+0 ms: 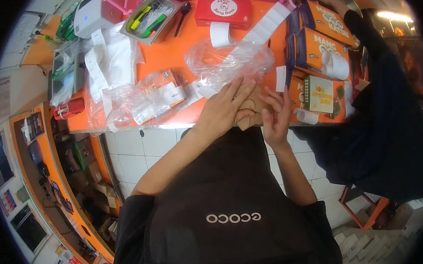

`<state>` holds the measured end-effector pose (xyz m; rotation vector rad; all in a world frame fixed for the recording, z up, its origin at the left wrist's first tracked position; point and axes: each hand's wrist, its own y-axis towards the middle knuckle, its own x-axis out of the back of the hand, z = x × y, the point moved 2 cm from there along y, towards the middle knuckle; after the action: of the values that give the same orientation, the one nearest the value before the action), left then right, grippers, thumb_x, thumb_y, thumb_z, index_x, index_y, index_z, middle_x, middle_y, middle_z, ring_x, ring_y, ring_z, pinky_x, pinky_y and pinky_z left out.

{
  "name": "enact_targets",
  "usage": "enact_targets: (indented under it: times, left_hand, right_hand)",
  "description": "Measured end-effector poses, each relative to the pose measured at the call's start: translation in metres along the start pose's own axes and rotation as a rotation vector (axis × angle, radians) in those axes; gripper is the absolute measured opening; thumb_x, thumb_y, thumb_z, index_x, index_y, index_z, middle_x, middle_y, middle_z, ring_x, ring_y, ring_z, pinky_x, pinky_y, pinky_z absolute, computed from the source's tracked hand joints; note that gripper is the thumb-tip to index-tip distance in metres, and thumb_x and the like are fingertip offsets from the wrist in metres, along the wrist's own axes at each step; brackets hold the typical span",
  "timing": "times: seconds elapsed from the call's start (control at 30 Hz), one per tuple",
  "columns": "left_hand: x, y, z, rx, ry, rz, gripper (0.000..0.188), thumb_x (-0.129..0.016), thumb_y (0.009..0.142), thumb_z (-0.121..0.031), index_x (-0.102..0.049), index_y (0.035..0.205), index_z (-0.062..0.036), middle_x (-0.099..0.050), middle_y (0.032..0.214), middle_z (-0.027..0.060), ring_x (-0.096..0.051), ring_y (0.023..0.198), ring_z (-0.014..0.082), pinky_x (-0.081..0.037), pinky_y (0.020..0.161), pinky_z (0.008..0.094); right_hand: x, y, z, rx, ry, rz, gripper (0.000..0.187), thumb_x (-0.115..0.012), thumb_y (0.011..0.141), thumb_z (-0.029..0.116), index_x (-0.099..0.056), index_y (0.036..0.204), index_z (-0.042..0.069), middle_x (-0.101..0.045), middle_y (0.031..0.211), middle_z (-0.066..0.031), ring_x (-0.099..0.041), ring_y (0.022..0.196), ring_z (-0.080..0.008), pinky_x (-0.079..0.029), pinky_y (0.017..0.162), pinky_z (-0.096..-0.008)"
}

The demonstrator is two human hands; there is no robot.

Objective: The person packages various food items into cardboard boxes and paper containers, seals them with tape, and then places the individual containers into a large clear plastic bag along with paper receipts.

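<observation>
At the near edge of the orange table, a folded piece of brown cardboard [253, 105] with curved flaps lies partly under my hands. My left hand [227, 104] grips it from the left, its fingers laid across the top and its thumb at the near side. On the right side of the cardboard is my right hand [277, 116], its fingers apart and the thumb close to the flaps. Just beyond them, crumpled clear plastic bags [211, 59] spread over the table. To the left, a small orange-and-white box [170, 96] lies in clear plastic.
Stacked orange boxes [318, 46] and a paper roll [335, 65] stand at the right. A red box [223, 12], a metal tray of markers [150, 19] and a white printer [95, 16] line the back. Another person in dark clothing [382, 118] is close on my right.
</observation>
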<state>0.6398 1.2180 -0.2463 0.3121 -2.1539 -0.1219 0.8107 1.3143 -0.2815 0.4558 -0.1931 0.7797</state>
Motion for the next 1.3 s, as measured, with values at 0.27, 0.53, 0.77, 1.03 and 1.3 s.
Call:
enact_targets:
  times: [0.27,0.53,0.77,1.03,1.3]
  left_hand:
    - [0.002,-0.003,-0.005,0.155,0.055,0.011,0.058,-0.069,0.091,-0.032,-0.054,0.144,-0.0134,-0.044,0.151,0.0208,-0.054,0.128,0.0361,-0.054,0.094,0.0430]
    - [0.019,0.009,-0.011,0.172,-0.115,-0.066,0.037,-0.079,0.082,-0.016,-0.066,0.114,-0.0027,-0.058,0.114,0.0196,-0.057,0.110,0.0375,-0.050,0.092,0.0445]
    - [0.008,-0.002,-0.014,0.115,-0.190,-0.123,0.043,-0.080,0.078,-0.013,-0.064,0.116,-0.0007,-0.056,0.113,0.0190,-0.057,0.109,0.0371,-0.051,0.092,0.0427]
    - [0.009,0.006,-0.023,0.112,-0.303,-0.148,0.038,-0.077,0.073,-0.008,-0.066,0.108,0.0022,-0.058,0.123,0.0206,-0.060,0.113,0.0389,-0.053,0.093,0.0433]
    - [0.002,-0.005,-0.017,0.212,-0.337,-0.269,0.023,-0.075,0.080,-0.008,-0.070,0.100,0.0019,-0.065,0.120,0.0192,-0.066,0.110,0.0343,-0.054,0.093,0.0409]
  right_hand:
    - [-0.010,-0.001,0.020,-0.186,-0.089,-0.154,0.084,-0.075,0.087,0.011,-0.026,0.154,0.000,-0.035,0.155,-0.0218,-0.039,0.140,-0.0388,-0.030,0.116,-0.0487]
    - [-0.016,0.001,0.050,-0.227,-0.299,-0.164,0.077,-0.076,0.085,0.009,-0.037,0.151,-0.001,-0.058,0.121,-0.0173,-0.048,0.120,-0.0355,-0.036,0.107,-0.0509]
    - [-0.015,0.005,0.023,-0.171,-0.117,-0.239,0.074,-0.071,0.090,0.006,-0.032,0.152,-0.001,-0.056,0.115,-0.0142,-0.051,0.115,-0.0299,-0.040,0.105,-0.0417]
    - [-0.016,0.013,0.009,-0.182,0.139,-0.332,0.065,-0.067,0.093,0.005,-0.033,0.148,-0.001,-0.047,0.110,-0.0066,-0.049,0.110,-0.0185,-0.040,0.101,-0.0335]
    - [-0.025,0.018,0.009,-0.140,0.175,-0.304,0.065,-0.066,0.089,0.000,-0.036,0.147,0.000,-0.048,0.110,-0.0064,-0.049,0.107,-0.0178,-0.040,0.101,-0.0331]
